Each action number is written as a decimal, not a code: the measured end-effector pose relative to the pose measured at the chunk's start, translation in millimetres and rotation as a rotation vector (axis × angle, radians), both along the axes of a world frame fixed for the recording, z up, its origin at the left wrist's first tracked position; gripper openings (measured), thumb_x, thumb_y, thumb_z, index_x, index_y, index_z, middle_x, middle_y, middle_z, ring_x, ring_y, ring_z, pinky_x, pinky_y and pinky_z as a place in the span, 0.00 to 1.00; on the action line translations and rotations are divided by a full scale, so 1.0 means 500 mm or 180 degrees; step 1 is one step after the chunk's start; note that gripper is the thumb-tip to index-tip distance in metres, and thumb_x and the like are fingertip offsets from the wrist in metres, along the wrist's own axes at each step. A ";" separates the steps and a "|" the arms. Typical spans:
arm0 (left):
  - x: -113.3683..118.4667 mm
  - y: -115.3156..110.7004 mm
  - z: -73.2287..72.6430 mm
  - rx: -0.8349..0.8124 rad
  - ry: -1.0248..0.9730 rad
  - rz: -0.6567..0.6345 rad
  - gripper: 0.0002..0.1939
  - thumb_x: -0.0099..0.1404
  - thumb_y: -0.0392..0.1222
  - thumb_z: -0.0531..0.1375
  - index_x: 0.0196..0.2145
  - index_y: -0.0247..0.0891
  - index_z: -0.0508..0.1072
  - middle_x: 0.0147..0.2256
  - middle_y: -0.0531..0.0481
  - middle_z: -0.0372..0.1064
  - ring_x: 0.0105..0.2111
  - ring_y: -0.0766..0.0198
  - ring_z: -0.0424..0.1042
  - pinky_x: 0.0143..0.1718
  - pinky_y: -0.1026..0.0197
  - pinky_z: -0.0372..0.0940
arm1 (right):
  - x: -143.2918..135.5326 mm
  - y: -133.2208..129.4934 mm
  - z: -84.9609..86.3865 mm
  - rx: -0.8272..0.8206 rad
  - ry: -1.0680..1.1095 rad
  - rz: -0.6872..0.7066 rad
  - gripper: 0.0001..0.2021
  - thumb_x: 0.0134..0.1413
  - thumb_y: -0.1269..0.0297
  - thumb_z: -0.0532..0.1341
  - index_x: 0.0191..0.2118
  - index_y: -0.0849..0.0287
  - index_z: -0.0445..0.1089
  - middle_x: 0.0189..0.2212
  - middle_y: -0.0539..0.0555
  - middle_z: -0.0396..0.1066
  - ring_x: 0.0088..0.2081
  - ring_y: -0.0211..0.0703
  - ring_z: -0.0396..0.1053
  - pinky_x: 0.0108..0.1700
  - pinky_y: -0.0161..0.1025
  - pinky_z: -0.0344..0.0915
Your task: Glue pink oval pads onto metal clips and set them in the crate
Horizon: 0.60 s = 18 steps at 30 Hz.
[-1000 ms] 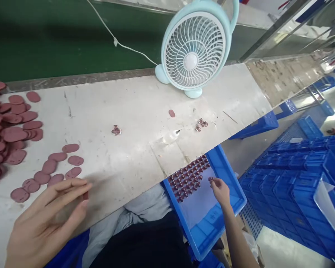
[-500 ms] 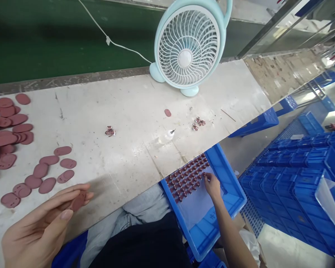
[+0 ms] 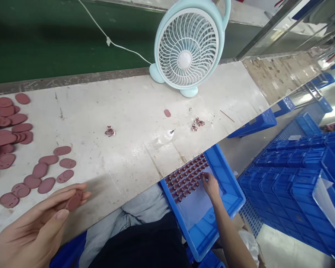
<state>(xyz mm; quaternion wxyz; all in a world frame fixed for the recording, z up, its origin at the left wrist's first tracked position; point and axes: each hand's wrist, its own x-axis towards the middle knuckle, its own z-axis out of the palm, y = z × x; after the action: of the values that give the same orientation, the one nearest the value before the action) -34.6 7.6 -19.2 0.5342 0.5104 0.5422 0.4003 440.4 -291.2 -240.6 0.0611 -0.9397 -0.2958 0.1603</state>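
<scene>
Between the thumb and fingers of my left hand [image 3: 41, 223] is a reddish-brown oval disc [image 3: 74, 201], held above the table's near edge. Similar loose discs [image 3: 40, 170] lie just beyond that hand, beside a larger pile of discs [image 3: 2, 137] at the far left. My right hand [image 3: 210, 185] reaches down into a blue crate [image 3: 231, 197], its fingers pinched at the end of a row. Several rows of small dark-red shiny pieces [image 3: 184, 178] stand there on a pale sheet [image 3: 194, 208]. Whatever the right fingertips grip is mostly hidden, seemingly one of those pieces.
A light-blue fan [image 3: 184, 59] stands at the table's back edge. On the table [image 3: 123, 100] lie a small needle-tipped bottle [image 3: 166, 137], a single disc [image 3: 167, 112], small clusters of brown-and-white bits [image 3: 110, 131] and a thin stick [image 3: 227, 115]. Stacked blue crates [image 3: 290, 186] stand at the right.
My left hand has shifted slightly left and down with the disc still in it. The right hand stays at the row's end in the crate, almost unmoved.
</scene>
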 end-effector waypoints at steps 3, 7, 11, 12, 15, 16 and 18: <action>0.001 0.000 0.002 -0.0058 -0.0104 0.0029 0.11 0.59 0.41 0.69 0.41 0.45 0.83 0.42 0.54 0.81 0.39 0.56 0.80 0.53 0.53 0.75 | 0.001 0.000 -0.002 -0.0014 -0.0002 0.0000 0.15 0.67 0.58 0.62 0.53 0.59 0.71 0.51 0.57 0.72 0.48 0.48 0.74 0.50 0.51 0.74; -0.004 0.002 -0.006 -0.0009 -0.0190 0.0008 0.11 0.59 0.41 0.69 0.42 0.44 0.83 0.43 0.53 0.81 0.40 0.55 0.80 0.52 0.53 0.75 | 0.003 0.004 -0.002 -0.0004 -0.0008 0.0007 0.15 0.67 0.58 0.63 0.53 0.59 0.71 0.51 0.57 0.73 0.47 0.47 0.74 0.49 0.50 0.74; -0.009 0.004 -0.011 -0.0025 -0.0226 0.0008 0.12 0.59 0.42 0.69 0.42 0.44 0.83 0.43 0.52 0.81 0.40 0.54 0.79 0.54 0.50 0.74 | -0.003 0.007 0.008 0.0035 -0.0105 -0.0038 0.16 0.67 0.57 0.63 0.54 0.59 0.70 0.52 0.57 0.72 0.48 0.48 0.74 0.49 0.51 0.74; -0.008 0.003 -0.010 -0.0054 -0.0217 0.0054 0.12 0.59 0.42 0.69 0.42 0.44 0.83 0.42 0.52 0.81 0.40 0.54 0.79 0.56 0.47 0.73 | -0.006 0.007 0.012 0.0035 -0.0140 -0.0060 0.16 0.67 0.57 0.62 0.55 0.59 0.70 0.52 0.58 0.72 0.48 0.48 0.74 0.49 0.51 0.74; -0.005 0.002 -0.003 -0.0168 -0.0220 0.0188 0.09 0.59 0.41 0.69 0.39 0.46 0.83 0.41 0.54 0.81 0.40 0.52 0.78 0.60 0.38 0.68 | -0.019 0.004 0.024 -0.0024 -0.0126 -0.0031 0.16 0.67 0.57 0.63 0.54 0.60 0.70 0.51 0.57 0.73 0.47 0.48 0.74 0.49 0.51 0.74; -0.003 0.001 0.000 -0.0208 -0.0229 0.0216 0.09 0.58 0.41 0.69 0.38 0.46 0.83 0.41 0.54 0.81 0.40 0.52 0.78 0.61 0.37 0.67 | -0.024 0.003 0.027 -0.0062 -0.0079 0.0011 0.15 0.67 0.57 0.63 0.54 0.60 0.70 0.50 0.57 0.73 0.47 0.48 0.74 0.49 0.50 0.74; 0.001 0.001 0.004 -0.0285 -0.0222 0.0246 0.08 0.58 0.42 0.69 0.37 0.47 0.83 0.41 0.54 0.81 0.39 0.52 0.77 0.61 0.36 0.67 | -0.033 0.002 0.029 -0.0149 0.0027 0.0099 0.15 0.66 0.57 0.63 0.52 0.60 0.71 0.49 0.57 0.73 0.46 0.47 0.74 0.48 0.50 0.74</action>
<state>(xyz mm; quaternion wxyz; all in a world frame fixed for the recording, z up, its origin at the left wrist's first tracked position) -33.9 8.1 -17.1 0.5591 0.4504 0.5600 0.4135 423.7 -290.0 -225.9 0.0378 -0.9355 -0.3063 0.1720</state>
